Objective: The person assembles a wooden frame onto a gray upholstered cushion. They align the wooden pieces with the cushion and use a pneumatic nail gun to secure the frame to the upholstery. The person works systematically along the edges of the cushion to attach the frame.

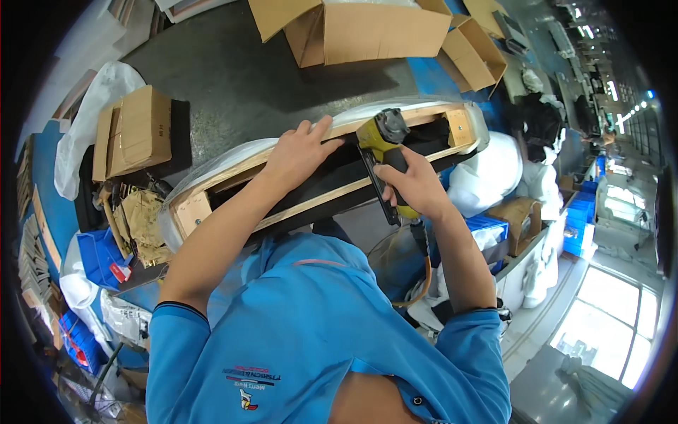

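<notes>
A long wooden frame point(300, 210) with pale plywood rails lies across the bench in front of me, its outer side wrapped in whitish padding. Black fabric point(321, 173) lines its inside. My right hand point(418, 185) is closed round the grip of a yellow and black pneumatic staple gun point(381, 134), whose nose is over the frame's far rail. From its lower end runs an orange air hose point(426, 279). Beside the gun, my left hand point(300, 157) rests on the far rail with its fingers spread, fingertips at the edge of the black fabric.
Beyond the frame stands a large open cardboard box point(381, 32), with a smaller open carton point(473, 53) to its right. At left are a closed cardboard box point(134, 134), tan cloth point(141, 219) and a blue bin point(99, 258). White wrapped bundles point(487, 173) sit at right.
</notes>
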